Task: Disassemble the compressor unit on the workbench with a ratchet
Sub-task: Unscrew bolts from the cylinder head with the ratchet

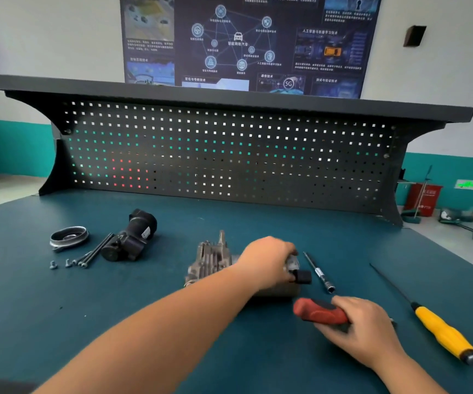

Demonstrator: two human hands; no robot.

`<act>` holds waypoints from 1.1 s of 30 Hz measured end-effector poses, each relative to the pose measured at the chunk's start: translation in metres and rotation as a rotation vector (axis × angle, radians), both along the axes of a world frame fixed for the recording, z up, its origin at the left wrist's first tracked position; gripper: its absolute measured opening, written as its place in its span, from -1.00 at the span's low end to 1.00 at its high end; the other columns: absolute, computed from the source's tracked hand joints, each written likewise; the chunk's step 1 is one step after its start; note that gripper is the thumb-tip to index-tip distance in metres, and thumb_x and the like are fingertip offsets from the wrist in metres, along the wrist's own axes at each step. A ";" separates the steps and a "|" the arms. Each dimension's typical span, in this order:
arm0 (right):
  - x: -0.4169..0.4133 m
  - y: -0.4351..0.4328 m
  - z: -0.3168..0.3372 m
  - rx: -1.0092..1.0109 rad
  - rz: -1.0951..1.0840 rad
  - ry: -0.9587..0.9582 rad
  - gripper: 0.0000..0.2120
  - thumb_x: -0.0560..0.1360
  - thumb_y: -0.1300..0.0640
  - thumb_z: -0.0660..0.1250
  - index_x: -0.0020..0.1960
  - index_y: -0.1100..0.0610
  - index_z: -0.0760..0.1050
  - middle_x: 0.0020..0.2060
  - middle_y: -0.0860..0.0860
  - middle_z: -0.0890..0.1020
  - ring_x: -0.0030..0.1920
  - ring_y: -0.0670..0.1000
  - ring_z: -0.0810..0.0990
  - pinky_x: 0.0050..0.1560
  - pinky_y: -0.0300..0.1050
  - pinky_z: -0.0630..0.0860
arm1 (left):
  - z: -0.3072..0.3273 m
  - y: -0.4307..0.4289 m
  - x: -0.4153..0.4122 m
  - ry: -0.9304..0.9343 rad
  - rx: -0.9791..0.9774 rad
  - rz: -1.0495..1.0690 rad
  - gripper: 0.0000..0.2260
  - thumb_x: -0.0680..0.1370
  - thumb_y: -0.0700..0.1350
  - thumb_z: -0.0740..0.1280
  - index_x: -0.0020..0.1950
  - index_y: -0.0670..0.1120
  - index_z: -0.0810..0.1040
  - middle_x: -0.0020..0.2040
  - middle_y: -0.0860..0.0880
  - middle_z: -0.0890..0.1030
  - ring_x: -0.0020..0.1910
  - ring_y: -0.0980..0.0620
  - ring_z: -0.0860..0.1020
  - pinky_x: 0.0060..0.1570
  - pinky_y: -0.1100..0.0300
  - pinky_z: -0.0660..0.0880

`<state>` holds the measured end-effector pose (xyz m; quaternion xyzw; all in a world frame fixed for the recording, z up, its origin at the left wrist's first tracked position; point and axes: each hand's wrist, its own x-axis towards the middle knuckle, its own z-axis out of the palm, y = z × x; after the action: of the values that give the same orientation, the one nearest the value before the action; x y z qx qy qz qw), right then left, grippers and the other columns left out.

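Your right hand (363,328), closest to the near edge of the surface (172,322), is wrapped around a red handle (317,311) with a black patch. The handle's butt points left toward the compressor unit (212,258), and your hand hides the tool's working end. Your left forearm crosses from the near-left corner. Your left hand (269,260) is curled over the right end of the compressor unit and grips it just above a black connector block (303,277). That finned grey unit lies on its side around the middle of the surface, just left of the red handle.

A slim metal extension bar (319,273) with a socket end lies just right of your left hand. Toward the right edge, well apart from both hands, a yellow-handled screwdriver (443,334) lies with its long shaft aimed at the far edge.

Toward the left edge sit the removed parts:
- a black cylindrical housing (132,237)
- long bolts (95,250) lying beside the housing
- 2 short screws (53,264)
- a grooved pulley (68,237)

A dark pegboard (229,155) stands along the far edge.
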<state>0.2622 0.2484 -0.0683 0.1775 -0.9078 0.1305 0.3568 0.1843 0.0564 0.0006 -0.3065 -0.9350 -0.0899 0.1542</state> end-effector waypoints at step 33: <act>0.027 -0.180 0.076 -1.920 0.884 -0.200 -0.65 0.36 -0.25 0.17 -0.35 0.01 0.44 -0.59 -0.13 0.18 -0.59 -0.15 0.12 -0.62 -0.32 0.13 | -0.075 -0.116 0.032 -0.077 0.682 0.019 -0.49 0.49 0.06 0.37 0.42 0.12 0.32 0.40 0.10 0.34 0.37 0.10 0.28 0.31 0.26 0.19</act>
<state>0.2889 0.0682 0.0082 0.1242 -0.3045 0.9246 0.1920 0.2163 -0.0592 -0.0742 -0.2252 -0.8590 -0.4072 0.2134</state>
